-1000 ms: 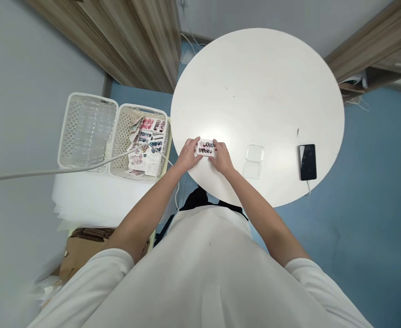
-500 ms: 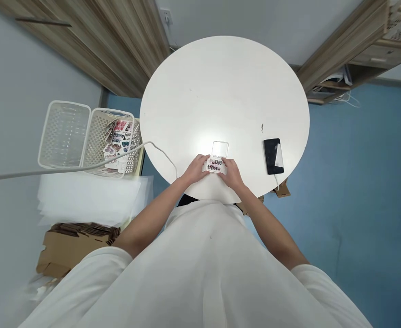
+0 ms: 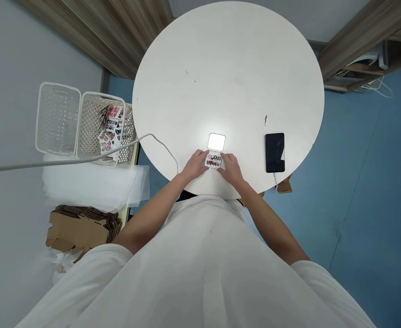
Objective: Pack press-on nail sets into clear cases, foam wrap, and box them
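A small clear plastic case (image 3: 213,166) lies on the white table with its transparent lid (image 3: 216,141) swung back, away from me. Inside its base sits a white card with two rows of dark and pinkish press-on nails (image 3: 214,157). My left hand (image 3: 196,165) grips the left side, fingers at the upper edge and thumb near the lower corner. On the opposite side, my right hand (image 3: 231,168) holds the case in the same way. Light reflects brightly off the lid.
A black phone (image 3: 275,152) with a cable lies right on the round table (image 3: 228,54). To the left stand an open white basket (image 3: 90,125) of nail cards, translucent sheets (image 3: 87,184) and folded cardboard boxes (image 3: 79,230). A grey cable (image 3: 118,148) crosses onto the table.
The view has shifted and the table looks nearer. My fingers have drawn outward from over the card to the case's sides, and the case is turned slightly.
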The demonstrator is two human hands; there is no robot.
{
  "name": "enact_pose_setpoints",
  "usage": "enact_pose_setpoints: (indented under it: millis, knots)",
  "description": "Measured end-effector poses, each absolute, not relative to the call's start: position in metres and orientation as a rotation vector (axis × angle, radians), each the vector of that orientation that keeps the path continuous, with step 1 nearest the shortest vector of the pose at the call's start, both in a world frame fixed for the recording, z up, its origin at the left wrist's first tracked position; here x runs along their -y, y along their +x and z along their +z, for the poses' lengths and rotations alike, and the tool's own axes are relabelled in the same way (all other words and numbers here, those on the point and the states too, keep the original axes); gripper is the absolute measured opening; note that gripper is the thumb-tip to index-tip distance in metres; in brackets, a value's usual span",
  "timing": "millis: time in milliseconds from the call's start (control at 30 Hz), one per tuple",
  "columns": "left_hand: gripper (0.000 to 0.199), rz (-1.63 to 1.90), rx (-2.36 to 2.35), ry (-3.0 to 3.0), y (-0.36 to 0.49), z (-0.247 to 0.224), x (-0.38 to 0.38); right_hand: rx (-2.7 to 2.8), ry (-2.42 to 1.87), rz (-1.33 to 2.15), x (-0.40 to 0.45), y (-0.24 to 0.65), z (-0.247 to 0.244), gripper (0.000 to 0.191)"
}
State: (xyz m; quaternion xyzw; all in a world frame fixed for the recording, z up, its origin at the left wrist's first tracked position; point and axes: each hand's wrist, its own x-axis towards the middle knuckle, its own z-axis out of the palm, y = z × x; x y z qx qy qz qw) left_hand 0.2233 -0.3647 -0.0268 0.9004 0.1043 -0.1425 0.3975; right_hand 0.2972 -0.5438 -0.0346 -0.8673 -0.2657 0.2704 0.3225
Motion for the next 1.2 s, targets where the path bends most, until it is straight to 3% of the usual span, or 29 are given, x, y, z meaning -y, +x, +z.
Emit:
enact_pose_setpoints:
  millis: [533, 767, 1200]
  knots:
    - [0.069, -0.327, -0.14, 2.375, 0.217, -0.026, 0.365, 0.742, -2.307, 0.627, 0.547, 0.283, -0.037, 0.063]
    - [0.044, -0.281, -0.104, 2.583, 0.194, -0.02, 0.373, 0.825, -2.406, 0.548, 0.552, 0.259, -0.031, 0.044]
    - [0.046, -0.284, -0.155, 2.541, 0.192, -0.022, 0.375, 0.778, -2.408, 0.538, 0.557, 0.265, -0.028, 0.046]
